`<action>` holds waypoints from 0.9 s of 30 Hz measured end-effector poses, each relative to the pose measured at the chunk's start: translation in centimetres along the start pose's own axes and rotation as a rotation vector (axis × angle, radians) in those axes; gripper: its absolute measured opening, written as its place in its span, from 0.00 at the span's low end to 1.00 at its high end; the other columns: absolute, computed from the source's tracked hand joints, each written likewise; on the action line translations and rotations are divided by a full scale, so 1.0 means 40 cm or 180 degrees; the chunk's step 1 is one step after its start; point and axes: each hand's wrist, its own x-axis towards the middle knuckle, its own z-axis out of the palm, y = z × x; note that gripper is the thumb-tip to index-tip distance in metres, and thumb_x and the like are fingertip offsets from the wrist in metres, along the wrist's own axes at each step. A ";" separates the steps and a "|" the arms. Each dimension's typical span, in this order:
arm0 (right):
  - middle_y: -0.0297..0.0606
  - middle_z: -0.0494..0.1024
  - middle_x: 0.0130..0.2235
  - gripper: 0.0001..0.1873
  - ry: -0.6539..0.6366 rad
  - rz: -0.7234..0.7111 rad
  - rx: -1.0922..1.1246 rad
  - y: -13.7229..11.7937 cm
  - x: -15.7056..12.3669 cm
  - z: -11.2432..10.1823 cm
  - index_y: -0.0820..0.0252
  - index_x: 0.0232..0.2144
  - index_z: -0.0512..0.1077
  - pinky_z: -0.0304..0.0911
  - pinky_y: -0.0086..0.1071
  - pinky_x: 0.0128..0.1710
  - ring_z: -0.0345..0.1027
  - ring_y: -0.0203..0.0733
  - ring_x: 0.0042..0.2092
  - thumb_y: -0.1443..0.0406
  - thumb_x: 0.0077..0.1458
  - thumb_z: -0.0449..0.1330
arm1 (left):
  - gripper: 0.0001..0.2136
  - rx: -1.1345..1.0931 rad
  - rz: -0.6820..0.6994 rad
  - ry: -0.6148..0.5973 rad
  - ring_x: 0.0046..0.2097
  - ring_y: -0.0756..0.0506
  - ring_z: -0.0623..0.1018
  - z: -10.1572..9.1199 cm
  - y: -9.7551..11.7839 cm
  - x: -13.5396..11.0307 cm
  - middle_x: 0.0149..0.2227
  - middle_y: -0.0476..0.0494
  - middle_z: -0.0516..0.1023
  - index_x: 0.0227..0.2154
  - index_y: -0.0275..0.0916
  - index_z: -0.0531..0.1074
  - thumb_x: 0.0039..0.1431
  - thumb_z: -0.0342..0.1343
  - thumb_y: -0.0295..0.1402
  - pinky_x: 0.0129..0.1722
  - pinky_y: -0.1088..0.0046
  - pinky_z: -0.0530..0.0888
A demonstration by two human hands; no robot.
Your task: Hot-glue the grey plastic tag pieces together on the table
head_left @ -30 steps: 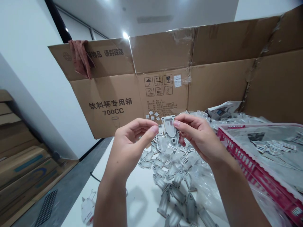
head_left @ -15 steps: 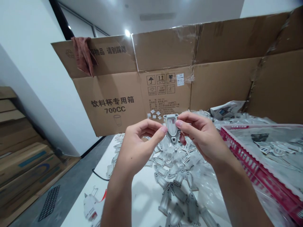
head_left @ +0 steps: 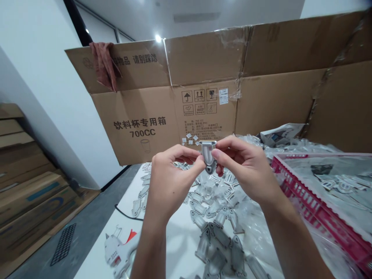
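Between both hands, above the white table (head_left: 177, 236), is a small grey plastic part (head_left: 208, 155) with a rounded clear window. It stands upright, its flat wide end up and the narrow end with a small hole down. My left hand (head_left: 174, 178) pinches its left edge between thumb and fingers. On the other side my right hand (head_left: 244, 166) grips the right edge, thumb in front and fingers partly hidden behind. Below lie several similar grey parts (head_left: 216, 236), some overlapping, with more heaped farther back under the hands.
A pink crate (head_left: 316, 217) lined with clear plastic holds similar pieces at right. Clear plastic film (head_left: 258, 224) lies beside it. A white glue gun (head_left: 113, 250) rests at the left table edge. Behind stands a cardboard sheet (head_left: 139, 104) with a brown cloth (head_left: 104, 66) over it.
The grey part has turned slightly in my fingers, so its window looks narrower and its top edge faces me more. Both hands keep their grip; the view has shifted a little.
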 end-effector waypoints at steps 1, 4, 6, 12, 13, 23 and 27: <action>0.31 0.77 0.31 0.09 0.0008 -0.0020 -0.0027 0.002 0.000 0.001 0.55 0.38 0.77 0.72 0.32 0.29 0.73 0.36 0.28 0.57 0.63 0.69 | 0.03 -0.0009 0.0025 0.0013 0.31 0.47 0.82 0.000 -0.002 0.001 0.29 0.51 0.85 0.29 0.43 0.83 0.57 0.68 0.29 0.37 0.68 0.81; 0.31 0.78 0.31 0.08 0.0027 -0.0074 -0.0086 0.003 -0.001 0.003 0.55 0.38 0.77 0.72 0.32 0.29 0.73 0.36 0.28 0.58 0.65 0.67 | 0.04 -0.0038 0.0101 -0.0002 0.32 0.47 0.81 -0.003 -0.007 0.002 0.30 0.51 0.84 0.28 0.44 0.83 0.58 0.68 0.30 0.36 0.69 0.80; 0.31 0.78 0.31 0.08 0.0036 -0.0096 -0.0092 0.002 -0.001 0.005 0.55 0.38 0.76 0.72 0.31 0.29 0.73 0.35 0.28 0.58 0.65 0.67 | 0.04 -0.0041 0.0136 -0.0019 0.32 0.47 0.81 -0.004 -0.008 0.001 0.30 0.52 0.84 0.29 0.44 0.83 0.59 0.68 0.30 0.36 0.70 0.79; 0.32 0.78 0.30 0.08 0.0154 -0.0111 -0.0187 0.002 0.000 0.018 0.55 0.38 0.77 0.71 0.32 0.28 0.73 0.36 0.27 0.58 0.65 0.67 | 0.04 0.0129 0.0144 0.0158 0.33 0.48 0.81 0.005 -0.004 -0.005 0.31 0.51 0.84 0.29 0.43 0.82 0.59 0.67 0.29 0.37 0.70 0.79; 0.32 0.78 0.30 0.08 0.0166 -0.0118 -0.0192 0.003 0.000 0.021 0.55 0.37 0.77 0.71 0.32 0.28 0.73 0.36 0.27 0.58 0.64 0.68 | 0.04 0.0167 0.0170 0.0175 0.33 0.47 0.81 0.006 -0.005 -0.005 0.30 0.51 0.84 0.28 0.43 0.82 0.59 0.67 0.29 0.37 0.69 0.79; 0.31 0.77 0.30 0.10 0.0274 -0.0089 -0.0187 0.013 0.001 0.031 0.56 0.36 0.76 0.71 0.32 0.27 0.72 0.35 0.26 0.57 0.63 0.69 | 0.04 0.0309 0.0309 0.0058 0.34 0.48 0.80 0.008 -0.026 0.002 0.31 0.51 0.83 0.29 0.41 0.79 0.60 0.65 0.29 0.39 0.70 0.76; 0.30 0.76 0.29 0.08 0.0341 -0.0031 -0.0114 0.012 0.004 0.028 0.55 0.36 0.76 0.71 0.31 0.26 0.72 0.35 0.26 0.59 0.64 0.68 | 0.05 -0.0021 0.0097 -0.0064 0.35 0.48 0.78 -0.001 -0.030 0.008 0.33 0.50 0.81 0.31 0.41 0.78 0.63 0.62 0.32 0.41 0.70 0.76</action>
